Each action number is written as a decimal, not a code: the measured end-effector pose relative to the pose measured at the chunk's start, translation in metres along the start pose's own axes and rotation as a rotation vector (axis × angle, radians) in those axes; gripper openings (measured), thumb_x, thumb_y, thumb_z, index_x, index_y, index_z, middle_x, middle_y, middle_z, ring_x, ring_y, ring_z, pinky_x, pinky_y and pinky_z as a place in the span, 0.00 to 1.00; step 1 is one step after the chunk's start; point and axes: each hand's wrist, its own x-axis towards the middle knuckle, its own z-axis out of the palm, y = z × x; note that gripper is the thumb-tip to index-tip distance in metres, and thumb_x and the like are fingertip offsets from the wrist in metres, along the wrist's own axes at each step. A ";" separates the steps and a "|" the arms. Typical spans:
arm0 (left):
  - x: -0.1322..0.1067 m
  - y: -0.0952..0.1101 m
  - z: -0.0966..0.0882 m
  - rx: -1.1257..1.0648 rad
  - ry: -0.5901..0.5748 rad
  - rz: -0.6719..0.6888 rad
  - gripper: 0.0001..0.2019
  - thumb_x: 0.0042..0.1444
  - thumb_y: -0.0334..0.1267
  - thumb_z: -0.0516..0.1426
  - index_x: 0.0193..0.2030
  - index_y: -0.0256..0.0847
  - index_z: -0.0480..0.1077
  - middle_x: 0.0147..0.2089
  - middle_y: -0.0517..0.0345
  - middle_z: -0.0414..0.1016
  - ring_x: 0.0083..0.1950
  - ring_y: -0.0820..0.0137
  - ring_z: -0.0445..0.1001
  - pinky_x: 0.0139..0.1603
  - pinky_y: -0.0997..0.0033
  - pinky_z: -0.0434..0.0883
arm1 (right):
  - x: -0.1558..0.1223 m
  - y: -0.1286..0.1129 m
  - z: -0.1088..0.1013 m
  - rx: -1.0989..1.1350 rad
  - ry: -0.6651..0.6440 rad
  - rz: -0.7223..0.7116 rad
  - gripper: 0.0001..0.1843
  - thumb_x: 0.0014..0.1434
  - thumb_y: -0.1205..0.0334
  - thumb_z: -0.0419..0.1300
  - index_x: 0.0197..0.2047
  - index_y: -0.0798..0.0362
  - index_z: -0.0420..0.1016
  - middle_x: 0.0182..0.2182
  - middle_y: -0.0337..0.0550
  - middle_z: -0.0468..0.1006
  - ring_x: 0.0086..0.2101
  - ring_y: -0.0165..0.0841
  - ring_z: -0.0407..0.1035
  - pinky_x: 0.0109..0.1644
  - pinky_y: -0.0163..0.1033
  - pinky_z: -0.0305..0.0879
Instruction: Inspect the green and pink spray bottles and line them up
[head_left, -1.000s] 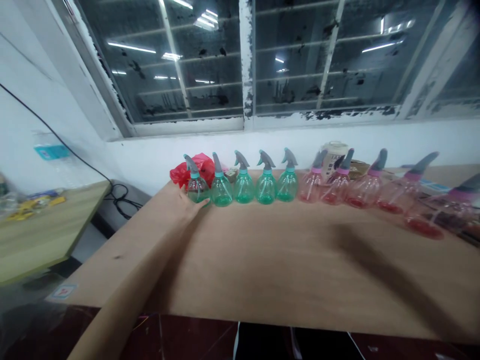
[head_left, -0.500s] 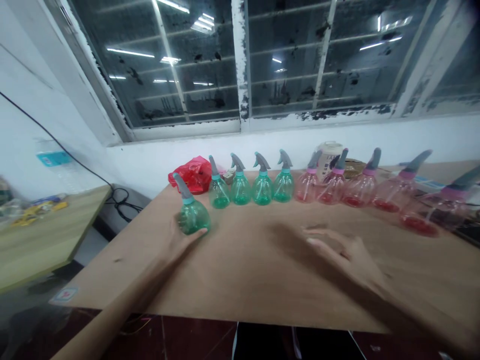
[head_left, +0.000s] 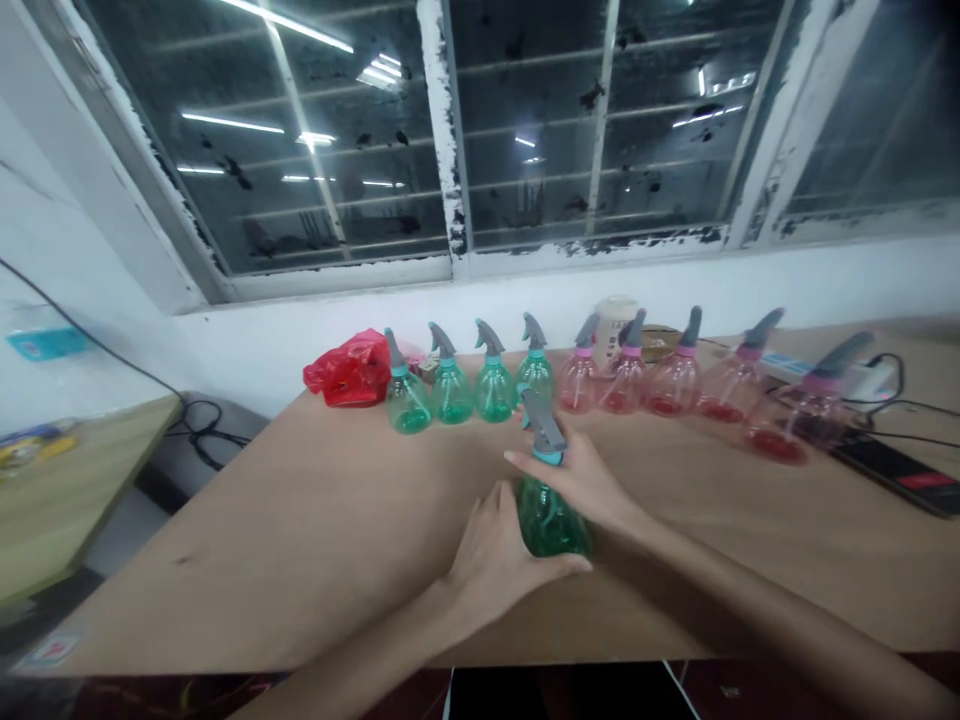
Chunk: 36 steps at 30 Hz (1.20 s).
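Left hand [head_left: 491,560] cups green bottle [head_left: 553,520], right hand [head_left: 589,480] wraps its neck, near desk [head_left: 315,560] front edge. Four more green bottles [head_left: 451,394], five pink bottles [head_left: 673,386] stand untouched toward back edge.

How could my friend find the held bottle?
Below the window is a wooden table. In front of the row of bottles is one green spray bottle: only it has the left hand around its body and right hand at its neck.
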 end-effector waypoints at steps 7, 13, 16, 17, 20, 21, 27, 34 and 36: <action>0.028 0.004 0.000 0.256 0.060 0.154 0.17 0.59 0.52 0.50 0.46 0.44 0.66 0.45 0.51 0.73 0.47 0.58 0.70 0.51 0.54 0.64 | 0.023 0.049 -0.038 0.536 -0.128 0.302 0.20 0.48 0.59 0.60 0.45 0.53 0.72 0.43 0.43 0.77 0.47 0.40 0.70 0.51 0.45 0.65; 0.061 -0.039 -0.023 0.429 0.183 0.029 0.12 0.61 0.48 0.48 0.42 0.44 0.66 0.44 0.57 0.74 0.45 0.62 0.72 0.48 0.60 0.66 | 0.027 0.089 -0.036 1.076 -0.228 0.513 0.17 0.44 0.68 0.60 0.41 0.55 0.74 0.44 0.44 0.78 0.48 0.37 0.70 0.58 0.45 0.58; 0.071 -0.056 -0.034 0.476 0.235 -0.038 0.10 0.60 0.46 0.50 0.43 0.44 0.65 0.44 0.57 0.74 0.44 0.63 0.73 0.45 0.63 0.68 | 0.022 0.095 -0.037 1.152 -0.286 0.511 0.19 0.44 0.70 0.59 0.43 0.55 0.74 0.47 0.46 0.76 0.50 0.38 0.68 0.60 0.46 0.55; 0.072 -0.060 -0.036 0.501 0.240 -0.041 0.10 0.60 0.45 0.50 0.43 0.44 0.65 0.44 0.57 0.73 0.44 0.63 0.74 0.44 0.63 0.68 | 0.019 0.095 -0.037 1.165 -0.310 0.507 0.20 0.44 0.70 0.59 0.44 0.55 0.73 0.48 0.46 0.76 0.51 0.38 0.68 0.61 0.47 0.54; 0.073 -0.066 -0.035 0.564 0.217 0.001 0.09 0.59 0.43 0.50 0.42 0.44 0.65 0.46 0.56 0.72 0.44 0.64 0.73 0.43 0.64 0.68 | 0.011 0.089 -0.034 1.187 -0.379 0.518 0.23 0.45 0.71 0.58 0.47 0.56 0.72 0.49 0.47 0.75 0.51 0.38 0.68 0.61 0.47 0.54; 0.072 -0.067 -0.033 0.575 0.209 0.022 0.09 0.60 0.42 0.49 0.42 0.44 0.65 0.46 0.56 0.71 0.44 0.64 0.73 0.43 0.64 0.68 | 0.008 0.087 -0.032 1.189 -0.396 0.531 0.24 0.45 0.71 0.59 0.48 0.56 0.72 0.48 0.48 0.75 0.50 0.38 0.68 0.61 0.47 0.54; 0.070 -0.068 -0.029 0.586 0.230 0.073 0.09 0.60 0.42 0.49 0.43 0.44 0.65 0.45 0.57 0.69 0.42 0.65 0.73 0.42 0.64 0.67 | -0.003 0.081 -0.018 1.149 -0.392 0.637 0.19 0.52 0.57 0.61 0.45 0.60 0.73 0.38 0.51 0.79 0.42 0.38 0.73 0.54 0.47 0.62; 0.071 -0.064 -0.030 0.652 0.289 0.104 0.08 0.60 0.41 0.50 0.41 0.43 0.67 0.42 0.58 0.71 0.44 0.64 0.71 0.47 0.60 0.65 | -0.004 0.093 -0.016 1.060 -0.258 0.739 0.14 0.49 0.55 0.63 0.30 0.59 0.73 0.25 0.46 0.77 0.28 0.34 0.74 0.33 0.37 0.68; 0.071 -0.063 -0.030 0.697 0.324 0.114 0.06 0.59 0.40 0.52 0.39 0.43 0.67 0.41 0.58 0.73 0.46 0.62 0.70 0.50 0.58 0.62 | -0.005 0.095 -0.017 1.026 -0.227 0.777 0.12 0.48 0.56 0.62 0.27 0.58 0.72 0.21 0.42 0.75 0.23 0.31 0.72 0.27 0.34 0.66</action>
